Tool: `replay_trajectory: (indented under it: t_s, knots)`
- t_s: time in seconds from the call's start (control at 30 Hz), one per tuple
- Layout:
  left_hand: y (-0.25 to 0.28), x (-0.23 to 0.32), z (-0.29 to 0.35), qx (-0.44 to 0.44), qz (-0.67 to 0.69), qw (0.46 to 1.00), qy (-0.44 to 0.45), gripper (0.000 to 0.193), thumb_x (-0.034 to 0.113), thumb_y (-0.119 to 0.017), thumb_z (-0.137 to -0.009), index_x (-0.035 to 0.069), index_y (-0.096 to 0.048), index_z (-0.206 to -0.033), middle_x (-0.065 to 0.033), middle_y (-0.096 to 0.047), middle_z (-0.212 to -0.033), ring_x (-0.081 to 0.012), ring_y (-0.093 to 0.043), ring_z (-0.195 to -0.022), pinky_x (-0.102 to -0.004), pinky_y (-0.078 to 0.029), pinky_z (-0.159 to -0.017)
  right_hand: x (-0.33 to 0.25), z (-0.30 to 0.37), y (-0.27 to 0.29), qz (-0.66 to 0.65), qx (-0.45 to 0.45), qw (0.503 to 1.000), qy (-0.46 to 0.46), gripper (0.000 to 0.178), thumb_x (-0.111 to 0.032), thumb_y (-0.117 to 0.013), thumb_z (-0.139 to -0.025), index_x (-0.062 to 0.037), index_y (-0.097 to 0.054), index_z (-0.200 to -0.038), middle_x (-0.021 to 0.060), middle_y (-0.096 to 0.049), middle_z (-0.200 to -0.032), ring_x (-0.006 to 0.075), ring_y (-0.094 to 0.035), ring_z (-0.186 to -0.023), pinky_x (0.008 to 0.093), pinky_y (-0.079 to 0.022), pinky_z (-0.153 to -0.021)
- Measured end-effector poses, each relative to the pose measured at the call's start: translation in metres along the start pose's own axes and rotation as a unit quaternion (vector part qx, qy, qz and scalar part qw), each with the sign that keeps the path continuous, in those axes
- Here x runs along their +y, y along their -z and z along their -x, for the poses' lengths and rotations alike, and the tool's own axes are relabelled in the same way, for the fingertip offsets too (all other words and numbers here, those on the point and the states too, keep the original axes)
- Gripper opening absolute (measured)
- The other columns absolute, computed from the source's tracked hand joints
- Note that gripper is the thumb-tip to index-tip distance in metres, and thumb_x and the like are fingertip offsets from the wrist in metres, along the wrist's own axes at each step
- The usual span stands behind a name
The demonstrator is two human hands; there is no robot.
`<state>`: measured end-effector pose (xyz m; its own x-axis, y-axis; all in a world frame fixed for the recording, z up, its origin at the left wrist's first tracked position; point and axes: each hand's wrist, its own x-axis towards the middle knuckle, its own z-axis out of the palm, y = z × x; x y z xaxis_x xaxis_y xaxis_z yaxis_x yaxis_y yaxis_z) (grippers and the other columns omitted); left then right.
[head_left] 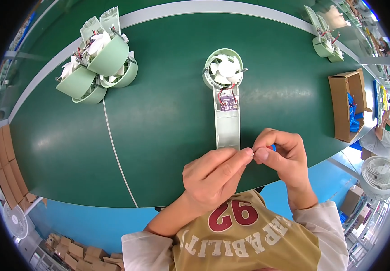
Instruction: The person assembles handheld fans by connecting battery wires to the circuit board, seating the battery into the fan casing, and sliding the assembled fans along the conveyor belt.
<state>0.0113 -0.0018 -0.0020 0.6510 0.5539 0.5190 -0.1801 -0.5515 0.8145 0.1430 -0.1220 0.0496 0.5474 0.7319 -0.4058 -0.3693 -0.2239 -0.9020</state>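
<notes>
"Where's the open handheld fan housing (228,128)?"

"On the green bench (163,122), white impeller (226,68) toward 12 o'clock, circuit board (227,103) below that, handle running to 6"

"And the hands?"

"Left hand (212,175) and right hand (286,156) meet by the handle's 6 o'clock end, fingertips pinched together on a tiny pale piece (252,154); a blue thing (273,147) shows behind the right fingers, too hidden to name"

"Which step, then?"

"Fingertip preparation of that tiny piece, I'd judge; the next move seems to call for a light, steady pinch, with the housing lying untended"
</notes>
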Motion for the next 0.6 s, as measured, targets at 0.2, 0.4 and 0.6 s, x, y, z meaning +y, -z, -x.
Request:
replay_trajectory:
  t_s: [0.2, 0.4, 0.6]
  knots:
    - [-0.004, 0.005, -0.004, 0.016, 0.045, 0.997, 0.055, 0.025, -0.004, -0.081, -0.075, 0.002, -0.074, -0.099, -0.0052, -0.068, -0.081, -0.0150, -0.064, -0.060, -0.0267, -0.048, -0.048, 0.001, -0.002, 0.005, 0.156, -0.005, 0.981, 0.114, 0.005, 0.002, -0.073, -0.082, -0.0002, -0.073, -0.087, 0.0048, -0.069, -0.087, 0.0095, -0.054, -0.076, 0.0253, -0.042, -0.068]
    - [-0.005, 0.003, -0.002, 0.019, 0.020, 0.998, 0.063, 0.026, -0.005, -0.080, -0.074, 0.001, -0.073, -0.098, -0.0056, -0.068, -0.081, -0.0156, -0.065, -0.060, -0.0268, -0.048, -0.048, 0.003, -0.006, 0.002, 0.207, 0.009, 0.963, 0.172, 0.008, 0.003, -0.075, -0.079, -0.0013, -0.074, -0.087, 0.0039, -0.068, -0.082, 0.0099, -0.053, -0.071, 0.0252, -0.042, -0.063]
    - [-0.001, 0.000, -0.001, 0.022, -0.048, 0.999, -0.003, 0.027, -0.005, -0.082, -0.075, 0.002, -0.074, -0.100, -0.0076, -0.069, -0.085, -0.0136, -0.064, -0.064, -0.0250, -0.049, -0.051, -0.002, -0.011, 0.005, 0.179, -0.020, 0.973, 0.145, 0.009, 0.002, -0.075, -0.079, -0.0021, -0.074, -0.087, 0.0036, -0.068, -0.080, 0.0097, -0.054, -0.071, 0.0252, -0.042, -0.062]
